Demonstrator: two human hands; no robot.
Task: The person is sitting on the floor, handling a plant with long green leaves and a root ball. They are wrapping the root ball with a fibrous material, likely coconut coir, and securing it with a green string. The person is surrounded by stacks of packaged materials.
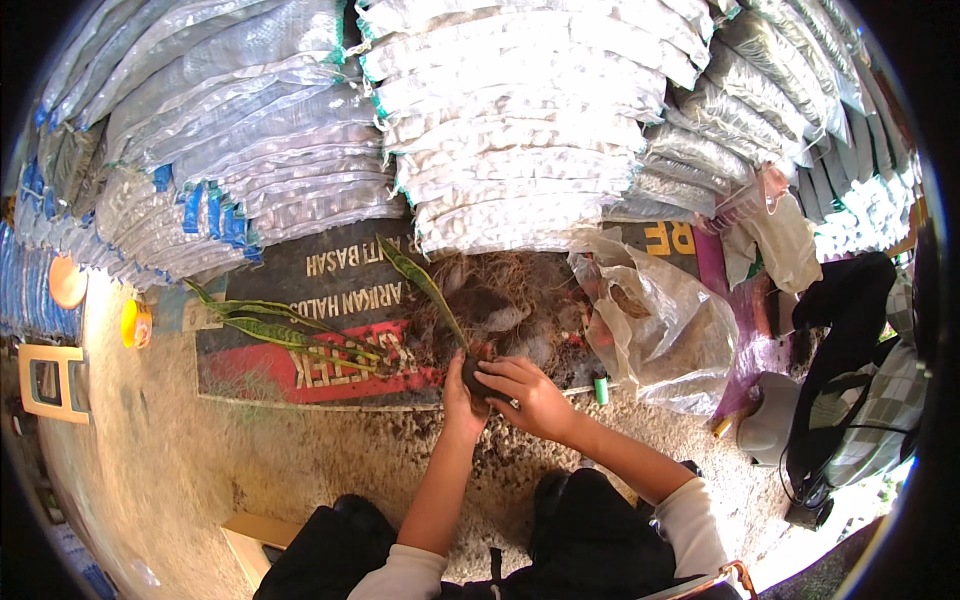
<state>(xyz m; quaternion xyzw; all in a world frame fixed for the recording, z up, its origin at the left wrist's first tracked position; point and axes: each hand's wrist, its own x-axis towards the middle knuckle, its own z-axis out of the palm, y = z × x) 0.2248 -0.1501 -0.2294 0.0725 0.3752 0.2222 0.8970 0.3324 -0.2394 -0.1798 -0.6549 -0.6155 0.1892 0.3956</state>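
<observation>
Both my hands are closed around a dark, rounded root ball (482, 378) at the base of a single snake plant leaf (428, 285). The leaf is green with yellow edges and slants up and to the left. My left hand (461, 398) cups the ball from the left and below. Across its right side lie the curled fingers of my right hand (532, 398). Just beyond spreads a heap of brown coconut fibre (545, 300). Several loose snake plant leaves (280, 332) rest to the left. Near my right hand stands a small green spool of thread (601, 390).
A printed banner sheet (285, 275) lies under the fibre and leaves. A crumpled clear plastic bag (680, 345) is to its right. Stacked filled sacks (520, 150) rise behind. A yellow tub (135, 324) stands left; another person in checked cloth (880, 410) sits at right.
</observation>
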